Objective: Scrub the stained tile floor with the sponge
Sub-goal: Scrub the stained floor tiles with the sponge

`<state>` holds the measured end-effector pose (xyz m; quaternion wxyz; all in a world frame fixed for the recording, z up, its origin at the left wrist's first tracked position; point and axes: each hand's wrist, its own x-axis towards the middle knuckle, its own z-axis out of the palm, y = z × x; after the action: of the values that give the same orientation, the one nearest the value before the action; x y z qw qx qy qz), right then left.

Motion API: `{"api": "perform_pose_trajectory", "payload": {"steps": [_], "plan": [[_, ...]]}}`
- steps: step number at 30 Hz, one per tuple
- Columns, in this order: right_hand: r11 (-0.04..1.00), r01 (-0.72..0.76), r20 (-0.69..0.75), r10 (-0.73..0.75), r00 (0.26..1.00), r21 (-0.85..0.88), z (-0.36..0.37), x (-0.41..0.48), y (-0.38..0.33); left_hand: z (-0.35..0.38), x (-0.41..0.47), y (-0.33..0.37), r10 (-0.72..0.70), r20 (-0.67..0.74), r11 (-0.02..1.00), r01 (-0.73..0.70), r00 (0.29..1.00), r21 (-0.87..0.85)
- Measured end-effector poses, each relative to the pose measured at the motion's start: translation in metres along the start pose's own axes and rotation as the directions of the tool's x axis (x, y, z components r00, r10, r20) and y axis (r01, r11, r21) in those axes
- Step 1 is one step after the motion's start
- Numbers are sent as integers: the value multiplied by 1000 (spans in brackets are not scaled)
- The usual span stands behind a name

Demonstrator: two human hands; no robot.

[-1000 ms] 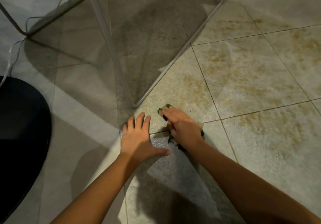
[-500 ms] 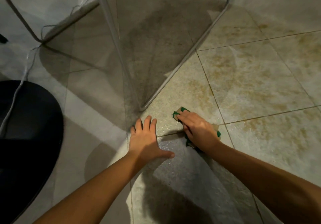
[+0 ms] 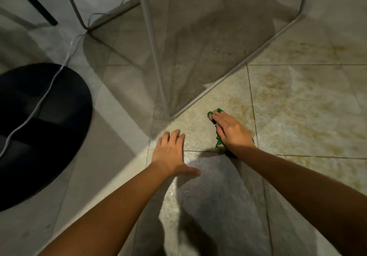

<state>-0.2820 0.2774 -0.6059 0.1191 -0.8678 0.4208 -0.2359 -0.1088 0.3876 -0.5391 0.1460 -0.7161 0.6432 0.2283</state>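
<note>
On glossy speckled tile (image 3: 198, 136), right hand (image 3: 231, 131) presses green sponge (image 3: 218, 143).

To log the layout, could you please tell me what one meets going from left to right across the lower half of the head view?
Black round object → left hand flat on the tile floor → right hand pressing the green sponge → brown stains.
</note>
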Motion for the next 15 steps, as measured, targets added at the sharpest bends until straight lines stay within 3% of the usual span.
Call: {"api": "perform_pose_trajectory", "payload": {"steps": [4, 7, 12, 15], "plan": [[985, 170, 110, -167, 980, -18, -13, -25, 6, 6, -6, 16, -98, 40, 991, 101, 994, -88], [971, 239, 173, -236, 956, 4, -14, -35, 4, 9, -6, 22, -117, 41, 991, 119, 992, -60], [928, 372, 62, -370, 927, -22, 1, -8, -6, 14, -5, 24, -131, 26, 989, 132, 991, -73], [947, 321, 58, -321, 945, 18, 11, 20, -8, 16, -3, 23, -137, 21, 988, 138, 990, -72]]}}
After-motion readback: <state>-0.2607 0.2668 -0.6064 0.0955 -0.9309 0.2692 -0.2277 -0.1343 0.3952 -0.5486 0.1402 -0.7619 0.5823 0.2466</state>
